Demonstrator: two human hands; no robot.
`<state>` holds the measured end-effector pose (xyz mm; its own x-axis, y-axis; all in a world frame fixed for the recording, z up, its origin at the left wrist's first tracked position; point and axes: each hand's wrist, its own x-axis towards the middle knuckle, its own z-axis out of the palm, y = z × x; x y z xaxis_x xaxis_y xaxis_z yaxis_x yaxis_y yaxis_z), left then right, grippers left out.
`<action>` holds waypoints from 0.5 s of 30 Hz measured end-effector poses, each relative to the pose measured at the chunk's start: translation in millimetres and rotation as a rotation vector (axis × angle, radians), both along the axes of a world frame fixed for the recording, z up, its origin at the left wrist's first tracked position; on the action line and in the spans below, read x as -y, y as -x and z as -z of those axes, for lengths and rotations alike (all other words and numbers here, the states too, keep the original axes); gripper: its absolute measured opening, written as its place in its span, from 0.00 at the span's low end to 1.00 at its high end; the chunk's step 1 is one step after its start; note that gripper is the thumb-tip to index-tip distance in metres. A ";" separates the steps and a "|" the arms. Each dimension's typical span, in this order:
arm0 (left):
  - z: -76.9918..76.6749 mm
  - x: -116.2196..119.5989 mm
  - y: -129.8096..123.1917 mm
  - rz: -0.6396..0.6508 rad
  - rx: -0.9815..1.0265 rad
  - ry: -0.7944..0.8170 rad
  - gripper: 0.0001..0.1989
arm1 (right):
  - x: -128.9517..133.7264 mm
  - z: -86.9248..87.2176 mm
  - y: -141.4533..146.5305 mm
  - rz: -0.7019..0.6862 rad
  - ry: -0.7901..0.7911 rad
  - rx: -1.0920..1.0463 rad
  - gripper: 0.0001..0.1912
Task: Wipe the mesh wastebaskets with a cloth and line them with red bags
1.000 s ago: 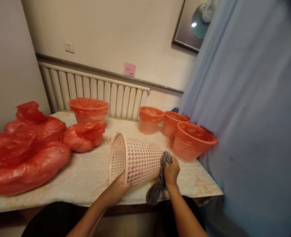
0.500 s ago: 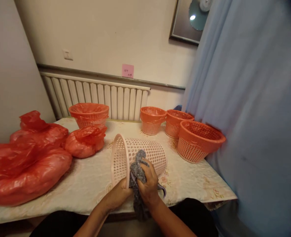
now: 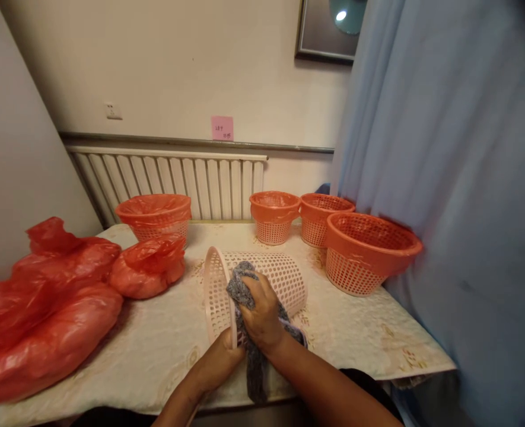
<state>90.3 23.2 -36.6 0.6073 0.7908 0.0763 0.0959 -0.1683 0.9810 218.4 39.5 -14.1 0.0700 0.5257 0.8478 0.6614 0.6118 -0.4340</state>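
Note:
A pale pink plastic basket (image 3: pixel 284 276) with a holed wall lies on its side on the table, its mouth turned to the left. My left hand (image 3: pixel 222 359) grips the near edge of its rim, thumb inside the mouth. In my right hand (image 3: pixel 262 311) is a bunched grey cloth (image 3: pixel 242 284), pressed against the outer wall just behind the rim. The cloth's loose end hangs down past the table's front edge. Some fingers of both hands are hidden behind the rim and the cloth.
Several baskets lined with red bags stand along the back: one at left (image 3: pixel 155 210), others at right, the nearest (image 3: pixel 355 273) beside a blue curtain (image 3: pixel 444 207). Full red plastic bags (image 3: pixel 44 338) crowd the table's left side. A radiator (image 3: pixel 177 184) runs along the wall.
My right hand has slid the cloth up and left along the basket toward the rim. My left hand keeps its hold on the rim. The view has shifted slightly.

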 end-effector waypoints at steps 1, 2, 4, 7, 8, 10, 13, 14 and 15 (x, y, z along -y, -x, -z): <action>0.3 -0.4 -0.6 0.006 -0.004 -0.005 0.19 | -4.3 -5.0 -1.1 0.004 0.014 0.013 0.23; 1.1 -0.6 -0.9 0.011 -0.009 -0.013 0.20 | -8.4 -9.8 -2.2 0.010 0.033 0.027 0.22; 4.2 0.1 -1.2 0.011 -0.021 -0.036 0.22 | -15.0 -18.1 -4.3 0.027 0.079 0.045 0.22; 10.6 3.1 -1.0 0.014 -0.047 -0.062 0.24 | -19.9 -25.7 -7.4 0.080 0.136 0.026 0.21; 12.7 4.4 -0.9 0.016 -0.058 -0.069 0.25 | -20.6 -26.7 -8.8 0.104 0.148 0.008 0.21; 15.9 6.6 -0.6 0.017 -0.082 -0.082 0.25 | -22.2 -26.4 -13.7 0.144 0.164 -0.029 0.21; 18.3 8.6 0.7 0.018 -0.115 -0.091 0.26 | -28.7 -21.4 -30.5 0.185 0.167 -0.068 0.22; 18.7 9.0 1.3 0.017 -0.124 -0.088 0.27 | -32.3 -18.7 -39.4 0.206 0.164 -0.081 0.21; 18.9 9.3 2.0 0.014 -0.132 -0.082 0.28 | -36.3 -15.6 -49.9 0.233 0.163 -0.096 0.20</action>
